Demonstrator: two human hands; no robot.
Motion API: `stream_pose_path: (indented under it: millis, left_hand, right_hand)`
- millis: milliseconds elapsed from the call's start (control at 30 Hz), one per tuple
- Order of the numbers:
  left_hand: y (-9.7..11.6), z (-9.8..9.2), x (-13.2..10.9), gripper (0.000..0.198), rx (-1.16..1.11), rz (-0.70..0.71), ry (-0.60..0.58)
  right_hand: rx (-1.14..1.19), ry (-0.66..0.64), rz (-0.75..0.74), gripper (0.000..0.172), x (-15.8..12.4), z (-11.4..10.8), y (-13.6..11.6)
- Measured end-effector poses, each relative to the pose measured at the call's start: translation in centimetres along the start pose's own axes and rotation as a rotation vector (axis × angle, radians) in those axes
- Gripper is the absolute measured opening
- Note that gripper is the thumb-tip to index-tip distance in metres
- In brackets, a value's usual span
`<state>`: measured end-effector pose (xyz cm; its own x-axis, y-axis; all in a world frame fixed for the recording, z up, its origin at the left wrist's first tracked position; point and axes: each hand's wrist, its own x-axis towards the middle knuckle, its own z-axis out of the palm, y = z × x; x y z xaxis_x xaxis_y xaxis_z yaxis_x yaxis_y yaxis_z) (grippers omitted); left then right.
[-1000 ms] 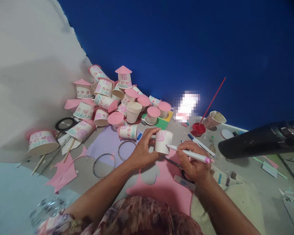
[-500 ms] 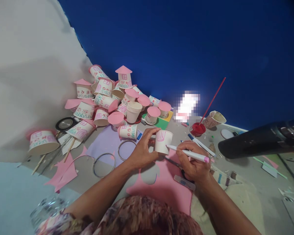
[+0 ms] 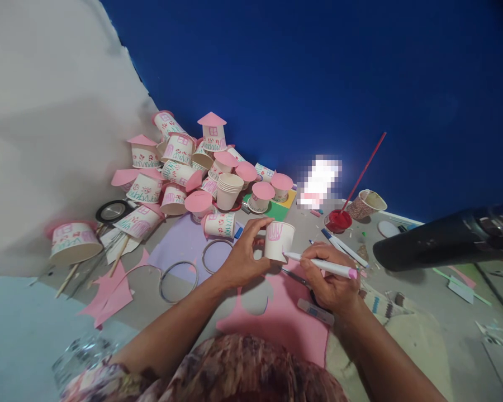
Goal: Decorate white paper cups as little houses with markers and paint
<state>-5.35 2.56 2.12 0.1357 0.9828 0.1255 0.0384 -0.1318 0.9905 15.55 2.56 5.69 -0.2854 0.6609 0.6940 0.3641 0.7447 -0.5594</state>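
Observation:
My left hand (image 3: 243, 255) is closed around a small white paper cup (image 3: 279, 240) with a pink drawing on its side, held just above the table. My right hand (image 3: 329, 279) grips a white marker with a pink end (image 3: 323, 265); its tip touches the lower side of the cup. Under both hands lies a pink foam sheet (image 3: 276, 321) with round cut-outs.
A heap of decorated paper cups with pink roofs (image 3: 184, 167) fills the back left, with a stack of plain cups (image 3: 228, 191). Wire rings (image 3: 178, 279), a red paint pot (image 3: 337, 220) with a stick, loose markers (image 3: 343, 248) and a black cylinder (image 3: 444, 240) lie around.
The marker tip has shifted slightly lower and leftward on the cup's side; the cup is tilted a touch. Nothing else has moved.

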Motion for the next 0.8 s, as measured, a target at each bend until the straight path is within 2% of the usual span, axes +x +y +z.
stream_pose_path:
  millis: [233,800]
  left_hand:
    - [-0.48,0.09,-0.06,0.077,-0.009,0.021,-0.021]
    - [-0.06,0.08,0.08,0.077,-0.089,-0.046,0.02]
  right_hand:
    - [-0.062,0.076,-0.028,0.015,0.12,0.15,-0.03]
    - [-0.026,0.001,0.004,0.015,-0.11,0.2,-0.25]
